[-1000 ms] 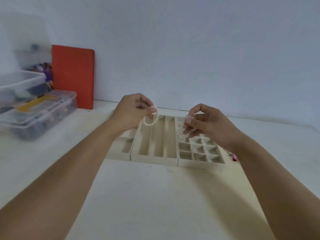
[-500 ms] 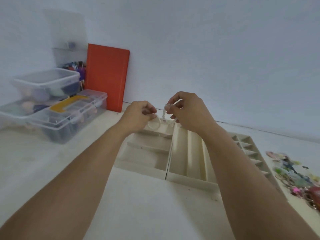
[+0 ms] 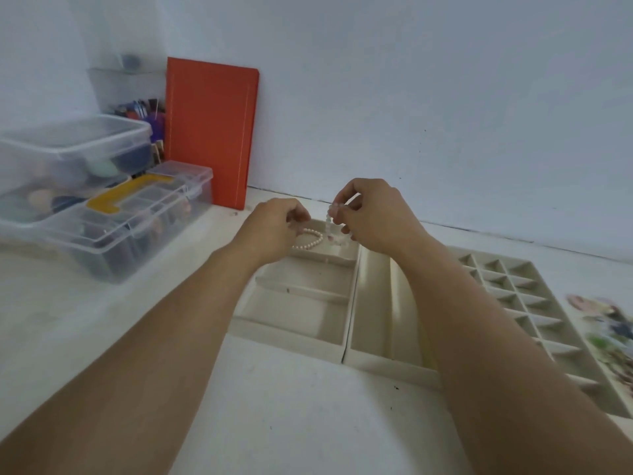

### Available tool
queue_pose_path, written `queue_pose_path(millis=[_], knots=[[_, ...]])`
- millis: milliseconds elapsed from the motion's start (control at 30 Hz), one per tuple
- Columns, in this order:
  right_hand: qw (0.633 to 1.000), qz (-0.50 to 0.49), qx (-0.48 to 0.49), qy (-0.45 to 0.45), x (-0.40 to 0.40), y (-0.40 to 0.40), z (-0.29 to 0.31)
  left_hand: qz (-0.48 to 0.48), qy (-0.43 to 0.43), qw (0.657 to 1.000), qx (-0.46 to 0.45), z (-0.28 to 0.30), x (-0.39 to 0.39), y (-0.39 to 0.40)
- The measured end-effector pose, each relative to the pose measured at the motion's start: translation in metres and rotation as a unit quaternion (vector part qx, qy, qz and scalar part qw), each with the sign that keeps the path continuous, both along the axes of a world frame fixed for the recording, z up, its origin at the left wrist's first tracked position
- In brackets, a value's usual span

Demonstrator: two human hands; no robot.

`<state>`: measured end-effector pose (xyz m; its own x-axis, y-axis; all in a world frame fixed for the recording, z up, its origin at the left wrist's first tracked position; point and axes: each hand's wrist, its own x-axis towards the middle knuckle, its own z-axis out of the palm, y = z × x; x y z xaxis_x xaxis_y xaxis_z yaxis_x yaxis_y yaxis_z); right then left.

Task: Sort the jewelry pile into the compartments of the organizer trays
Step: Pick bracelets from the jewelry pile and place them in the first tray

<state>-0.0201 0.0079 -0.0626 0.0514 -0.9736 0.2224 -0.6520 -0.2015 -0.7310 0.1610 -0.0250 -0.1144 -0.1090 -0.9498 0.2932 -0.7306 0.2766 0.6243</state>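
Pinching a pearl bracelet (image 3: 310, 240), left hand (image 3: 274, 231) fingers curl; right hand (image 3: 376, 217) pinches a pale bead bracelet (image 3: 331, 222).

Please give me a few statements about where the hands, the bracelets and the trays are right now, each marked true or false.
1. The left hand holds a pearl bracelet over the far compartment of the leftmost tray. True.
2. The right hand is empty and flat on the table. False: it pinches a pale beaded bracelet above the trays.
3. The orange board leans upright against the wall. True.
4. The jewelry pile lies left of the trays. False: it lies at their right, beside the small-grid tray.
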Motion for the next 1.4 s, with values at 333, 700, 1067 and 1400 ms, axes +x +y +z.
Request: queue_pose_path(millis=[333, 700, 1067, 1400], knots=[[1.000, -0.014, -0.003, 0.003, -0.008, 0.002, 0.001, -0.049, -0.090, 0.988, 0.116, 0.027, -0.002, 0.018], [1.000, -0.014, 0.017, -0.001, -0.007, -0.003, -0.008, -0.007, -0.156, 0.983, 0.097, 0.017, 0.000, 0.019], [0.999, -0.002, 0.042, -0.013, -0.006, -0.007, -0.017, 0.009, -0.125, 0.987, 0.100, 0.013, -0.002, 0.016], [0.998, -0.006, 0.066, -0.001, -0.009, -0.010, -0.025, -0.006, -0.147, 0.978, 0.148, 0.009, -0.007, 0.015]])
